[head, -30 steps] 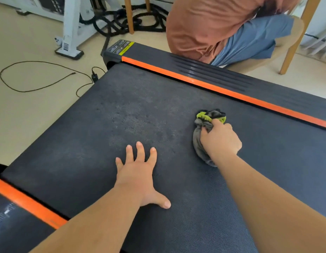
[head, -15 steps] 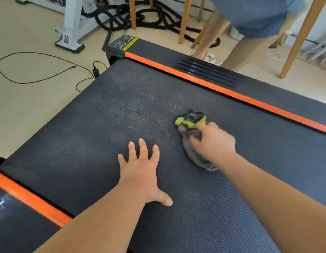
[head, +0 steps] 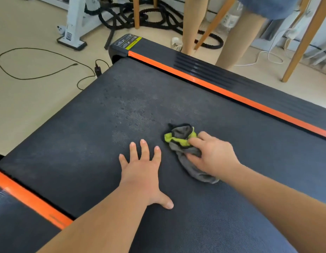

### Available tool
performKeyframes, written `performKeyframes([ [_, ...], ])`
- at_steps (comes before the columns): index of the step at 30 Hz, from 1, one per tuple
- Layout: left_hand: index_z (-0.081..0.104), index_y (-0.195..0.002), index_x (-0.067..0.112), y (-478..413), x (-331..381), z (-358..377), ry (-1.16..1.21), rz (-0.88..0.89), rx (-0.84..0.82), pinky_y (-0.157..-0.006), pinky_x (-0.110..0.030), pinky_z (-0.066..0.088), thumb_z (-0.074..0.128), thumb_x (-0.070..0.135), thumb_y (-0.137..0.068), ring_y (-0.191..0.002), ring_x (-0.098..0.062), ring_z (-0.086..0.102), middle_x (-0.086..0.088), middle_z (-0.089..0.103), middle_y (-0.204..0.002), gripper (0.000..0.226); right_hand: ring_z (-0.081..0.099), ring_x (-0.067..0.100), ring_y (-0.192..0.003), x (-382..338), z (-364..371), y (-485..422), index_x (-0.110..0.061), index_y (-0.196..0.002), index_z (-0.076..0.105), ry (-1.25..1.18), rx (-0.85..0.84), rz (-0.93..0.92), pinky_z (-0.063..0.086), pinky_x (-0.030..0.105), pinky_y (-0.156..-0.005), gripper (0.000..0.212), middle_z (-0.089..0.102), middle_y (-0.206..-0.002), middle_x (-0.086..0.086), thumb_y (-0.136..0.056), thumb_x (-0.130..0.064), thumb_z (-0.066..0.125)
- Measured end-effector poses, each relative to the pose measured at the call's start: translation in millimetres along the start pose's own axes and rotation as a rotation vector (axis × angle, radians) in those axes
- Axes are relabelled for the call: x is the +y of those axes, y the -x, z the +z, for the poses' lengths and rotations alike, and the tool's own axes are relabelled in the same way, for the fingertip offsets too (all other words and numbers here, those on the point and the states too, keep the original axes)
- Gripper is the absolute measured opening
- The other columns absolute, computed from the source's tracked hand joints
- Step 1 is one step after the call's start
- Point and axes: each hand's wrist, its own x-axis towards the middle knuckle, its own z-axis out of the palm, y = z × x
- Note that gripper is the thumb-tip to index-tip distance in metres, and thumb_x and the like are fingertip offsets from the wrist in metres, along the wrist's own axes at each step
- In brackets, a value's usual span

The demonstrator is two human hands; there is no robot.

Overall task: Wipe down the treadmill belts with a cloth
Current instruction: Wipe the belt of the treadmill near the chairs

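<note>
The dark treadmill belt [head: 89, 147] fills most of the head view, with dusty pale patches near its middle. A bunched grey cloth with lime-green trim [head: 179, 136] lies on the belt. My right hand [head: 213, 156] holds the cloth down, its thumb and index finger pinching the bunch, and part of the cloth is hidden under the palm. My left hand [head: 142, 172] rests flat on the belt just left of the cloth, fingers spread and straight.
Orange-striped side rails [head: 222, 92] border the belt on the far and near sides. A person's legs [head: 237, 42] stand behind the far rail among wooden chair legs [head: 303, 41]. Black cables [head: 39, 75], thick rope and a white machine base [head: 72, 33] lie on the floor.
My right hand has dragged the cloth left and toward me across the belt. The person behind the treadmill has stood up. My left hand has stayed in place.
</note>
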Motion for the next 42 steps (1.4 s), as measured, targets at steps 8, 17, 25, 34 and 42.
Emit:
performKeyframes([
  [8,-0.025,-0.159,0.027,-1.9,0.6,-0.4,-0.014,0.001,-0.001,-0.122,-0.070,0.003,0.080,0.084,-0.050,-0.150,-0.047,-0.029,-0.016,-0.034,-0.164,0.162,0.060,0.038,-0.093,2.0,-0.7,-4.8,-0.029,-0.111,0.060,-0.175,0.096,0.822,0.050,0.041,-0.074,0.032,0.053,-0.106,0.007,-0.094,-0.054,0.050],
  [17,-0.022,-0.160,0.029,-1.5,-2.0,4.4,0.006,0.013,0.036,-0.123,-0.069,0.004,0.079,0.087,-0.045,-0.152,-0.045,-0.026,-0.013,-0.032,-0.165,0.164,0.063,0.027,-0.085,9.7,-8.4,33.1,-0.037,-0.107,0.057,0.011,-0.024,0.298,0.043,0.032,-0.060,0.032,0.050,-0.095,-0.006,-0.091,-0.064,0.048],
  [25,-0.021,-0.160,0.028,-1.9,-1.6,2.2,-0.002,0.011,0.037,-0.123,-0.068,0.006,0.078,0.088,-0.043,-0.152,-0.046,-0.025,-0.013,-0.031,-0.165,0.165,0.060,0.026,-0.080,-92.4,17.2,64.5,-0.030,-0.090,0.059,-0.123,0.142,0.274,0.039,0.030,-0.052,0.027,0.052,-0.091,-0.004,-0.084,-0.056,0.055],
  [34,-0.022,-0.159,0.030,-3.6,-1.4,3.1,-0.019,0.006,0.036,-0.123,-0.068,0.006,0.076,0.090,-0.042,-0.153,-0.045,-0.024,-0.012,-0.031,-0.166,0.164,0.057,0.034,-0.099,-9.4,-3.0,40.6,-0.028,-0.104,0.056,-0.158,0.157,0.780,0.041,0.037,-0.068,0.031,0.047,-0.104,0.002,-0.095,-0.057,0.051],
  [42,-0.022,-0.159,0.030,-1.9,-1.6,-1.4,-0.046,0.020,0.013,-0.123,-0.067,0.009,0.075,0.089,-0.046,-0.153,-0.046,-0.022,-0.013,-0.030,-0.165,0.160,0.059,0.019,-0.081,-78.6,10.5,104.3,-0.034,-0.095,0.057,-0.189,0.113,0.217,0.038,0.027,-0.050,0.028,0.048,-0.093,-0.009,-0.085,-0.061,0.054],
])
